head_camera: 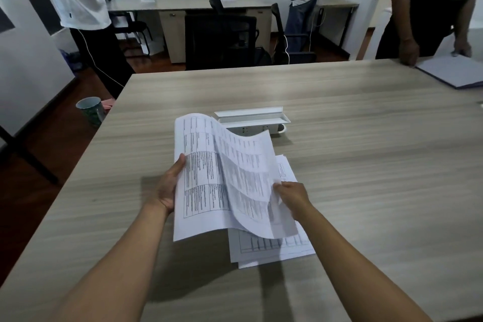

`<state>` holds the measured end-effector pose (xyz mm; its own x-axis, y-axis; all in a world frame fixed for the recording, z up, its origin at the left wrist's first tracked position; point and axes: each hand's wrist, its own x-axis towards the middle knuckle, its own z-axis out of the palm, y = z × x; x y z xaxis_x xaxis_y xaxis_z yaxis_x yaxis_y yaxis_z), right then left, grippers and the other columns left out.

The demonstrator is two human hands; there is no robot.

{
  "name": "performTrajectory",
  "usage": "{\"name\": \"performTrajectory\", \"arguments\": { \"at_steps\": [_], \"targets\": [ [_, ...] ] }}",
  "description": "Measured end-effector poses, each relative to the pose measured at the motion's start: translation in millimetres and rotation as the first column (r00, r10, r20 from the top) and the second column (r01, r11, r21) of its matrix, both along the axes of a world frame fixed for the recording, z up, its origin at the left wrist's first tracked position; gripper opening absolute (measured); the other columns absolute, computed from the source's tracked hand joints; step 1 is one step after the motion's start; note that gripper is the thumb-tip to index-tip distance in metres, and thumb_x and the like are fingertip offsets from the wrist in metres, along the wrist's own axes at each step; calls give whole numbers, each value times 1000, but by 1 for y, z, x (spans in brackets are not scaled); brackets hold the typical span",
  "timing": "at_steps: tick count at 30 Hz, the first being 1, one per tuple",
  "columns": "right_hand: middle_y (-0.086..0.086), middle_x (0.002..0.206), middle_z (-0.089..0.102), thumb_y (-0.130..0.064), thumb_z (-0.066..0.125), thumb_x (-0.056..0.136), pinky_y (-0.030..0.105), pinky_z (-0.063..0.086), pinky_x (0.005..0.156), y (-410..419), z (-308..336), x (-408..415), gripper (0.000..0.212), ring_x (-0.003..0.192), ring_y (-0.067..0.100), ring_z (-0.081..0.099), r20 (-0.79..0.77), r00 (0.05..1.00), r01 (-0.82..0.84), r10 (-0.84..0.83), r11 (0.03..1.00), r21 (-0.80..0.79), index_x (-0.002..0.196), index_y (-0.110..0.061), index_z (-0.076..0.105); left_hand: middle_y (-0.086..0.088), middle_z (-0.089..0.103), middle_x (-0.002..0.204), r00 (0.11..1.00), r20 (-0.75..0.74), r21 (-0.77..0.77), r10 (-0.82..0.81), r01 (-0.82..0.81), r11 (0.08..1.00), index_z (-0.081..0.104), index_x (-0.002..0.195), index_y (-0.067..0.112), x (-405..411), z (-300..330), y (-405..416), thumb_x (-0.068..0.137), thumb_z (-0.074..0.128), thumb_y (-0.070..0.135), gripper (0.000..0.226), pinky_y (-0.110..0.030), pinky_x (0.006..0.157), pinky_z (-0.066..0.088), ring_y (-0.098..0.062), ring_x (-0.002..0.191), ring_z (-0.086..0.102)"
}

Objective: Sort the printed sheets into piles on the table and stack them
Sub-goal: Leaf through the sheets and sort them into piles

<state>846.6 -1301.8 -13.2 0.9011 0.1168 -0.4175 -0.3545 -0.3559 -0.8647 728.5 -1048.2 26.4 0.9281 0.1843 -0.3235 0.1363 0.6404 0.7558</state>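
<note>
My left hand [167, 188] holds a bundle of printed sheets [201, 188] by its left edge, lifted above the table [366, 165]. The sheets carry tables of text. My right hand [292, 197] pinches the right edge of the top sheet [245, 165], which curls up and over to the right, partly peeled from the bundle. Beneath both hands a pile of printed sheets [271, 251] lies flat on the table, its edges slightly fanned and its upper part hidden by the lifted sheets.
An open white socket box [252, 119] sits in the table just beyond the sheets. A person's hands rest on a folder [454, 70] at the far right corner. Two more people stand behind, with black chairs [222, 39] and desks. A cup [90, 110] stands off the left edge.
</note>
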Motion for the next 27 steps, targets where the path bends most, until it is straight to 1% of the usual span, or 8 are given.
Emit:
{"name": "performTrajectory", "arguments": {
  "at_steps": [3,7,10,12,14,17,22,27],
  "targets": [
    [8,72,62,-10,59,83,30,48,69,-20,-7,2,18,78,25,62,72,997,42,-26,971,-237,73,-4,73,-16,74,94,1000,6,-12,11,-11,1000,61,114,10,-8,1,8,100,32,40,44,-44,60,60,-31,80,73],
    [6,61,53,-8,53,87,19,35,52,-41,-17,8,24,60,20,52,79,996,8,29,901,-435,63,-7,58,-15,74,93,999,33,-6,28,-28,1000,61,114,10,-15,5,20,100,33,40,43,-43,58,60,-30,79,73],
    [17,98,62,-14,59,85,27,46,72,-36,-11,3,16,88,28,60,100,992,-11,80,830,-558,97,-4,63,-14,74,94,998,54,-17,24,-23,1000,59,116,11,-14,7,20,100,32,41,44,-42,58,60,-30,79,73],
    [19,129,47,-31,64,84,38,43,91,-20,-1,-5,48,115,36,48,181,974,19,137,745,-667,124,-7,52,-14,74,95,999,53,-19,13,-12,1000,60,116,11,-11,7,16,100,31,42,45,-42,59,60,-30,80,73],
    [21,131,50,-40,59,88,36,43,91,2,12,-10,51,115,34,50,209,958,-71,195,870,-488,124,-5,54,-15,74,96,999,49,-18,-6,7,1000,63,114,11,-7,6,9,101,31,42,47,-43,61,60,-31,82,73],
    [19,115,61,-54,52,88,37,46,92,32,31,-15,58,100,26,57,-158,959,-226,235,971,74,115,-2,58,-16,73,97,999,36,-19,-31,31,999,68,110,10,-2,3,1,101,31,41,49,-44,63,60,-32,83,73],
    [4,88,70,-26,76,78,37,53,85,34,30,-17,19,88,23,66,-143,984,-61,105,957,284,75,-12,63,-16,74,96,999,24,-38,-33,34,999,69,108,9,0,1,-3,99,32,44,52,-44,61,60,-32,82,73],
    [8,87,73,-14,71,83,36,55,80,22,26,-10,5,80,24,68,-181,978,-21,101,917,399,81,-9,71,-14,75,95,999,11,-10,-34,34,999,77,98,12,-2,3,-1,99,30,48,58,-41,62,60,-29,82,73]
  ]
}}
